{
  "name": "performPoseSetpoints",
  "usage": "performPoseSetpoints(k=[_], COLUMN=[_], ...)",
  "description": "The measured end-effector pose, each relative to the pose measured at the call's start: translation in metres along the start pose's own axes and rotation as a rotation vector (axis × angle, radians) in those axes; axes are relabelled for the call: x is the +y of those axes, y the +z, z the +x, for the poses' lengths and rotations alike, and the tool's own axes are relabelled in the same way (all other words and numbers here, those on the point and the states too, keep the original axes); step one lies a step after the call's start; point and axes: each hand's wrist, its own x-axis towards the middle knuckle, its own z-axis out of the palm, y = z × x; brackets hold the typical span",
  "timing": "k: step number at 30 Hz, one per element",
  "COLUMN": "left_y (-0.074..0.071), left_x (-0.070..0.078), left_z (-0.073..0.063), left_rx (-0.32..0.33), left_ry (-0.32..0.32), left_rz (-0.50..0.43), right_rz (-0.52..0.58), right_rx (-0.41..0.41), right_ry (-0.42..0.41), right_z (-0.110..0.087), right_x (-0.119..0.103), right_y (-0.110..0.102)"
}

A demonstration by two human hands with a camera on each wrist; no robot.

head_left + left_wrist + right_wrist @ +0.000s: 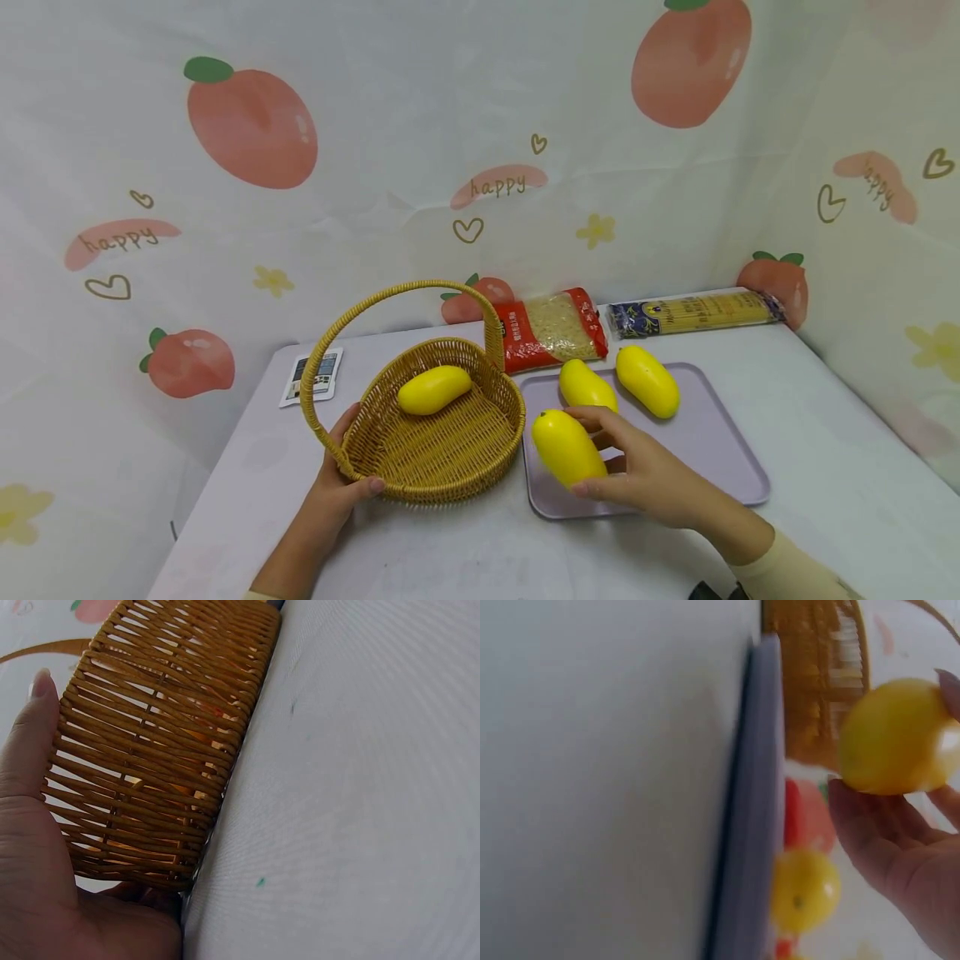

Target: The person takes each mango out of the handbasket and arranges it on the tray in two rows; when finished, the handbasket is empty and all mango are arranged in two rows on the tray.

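A yellow mango [564, 448] is held between the thumb and fingers of my right hand [651, 472], raised over the left part of a lilac tray [708, 446]. Two more mangoes lie on that tray, one [585, 385] partly behind the held one and another [648, 382] farther right. My left hand [336, 485] grips the left side of a round wicker basket [450, 446], thumb at the rim; its other fingers are mostly hidden. Inside the basket rests one mango [433, 390]. In the left wrist view, the basket's woven wall [161, 727] fills the space beside the thumb.
Behind the tray lies a red bag of pale grains [553, 329], with a long pack of noodles [696, 313] to its right. A small white packet [315, 377] sits left of the basket. The basket's tall handle [397, 289] arches over it. A patterned cloth wall [390, 108] stands behind the table.
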Motion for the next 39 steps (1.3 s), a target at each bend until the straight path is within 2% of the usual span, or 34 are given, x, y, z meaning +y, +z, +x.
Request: performPoseSetpoints(k=[5, 9, 17, 25, 30, 39], left_y=[0.000, 0.000, 0.001, 0.000, 0.000, 0.000], left_x=[0.000, 0.000, 0.000, -0.002, -0.002, -0.001], left_z=[0.000, 0.000, 0.000, 0.001, 0.001, 0.000], left_rx=[0.005, 0.005, 0.006, 0.001, 0.002, 0.007], left_ry=[-0.005, -0.004, -0.015, -0.011, -0.012, -0.016], left_rz=[0.007, 0.012, 0.006, -0.006, 0.002, 0.008], right_rz=[-0.150, -0.200, -0.285, -0.353, -0.363, -0.289], right_rx=[0.047, 0.032, -0.018, 0.012, 0.009, -0.040], right_ry=[0.045, 0.090, 0.177, 0.213, 0.216, 0.217], right_z=[-0.005, -0.009, -0.012, -0.012, -0.012, -0.014], right_x=[0.000, 0.000, 0.009, 0.011, 0.010, 0.010], right_y=[-0.016, -0.024, -0.024, -0.020, -0.019, -0.024])
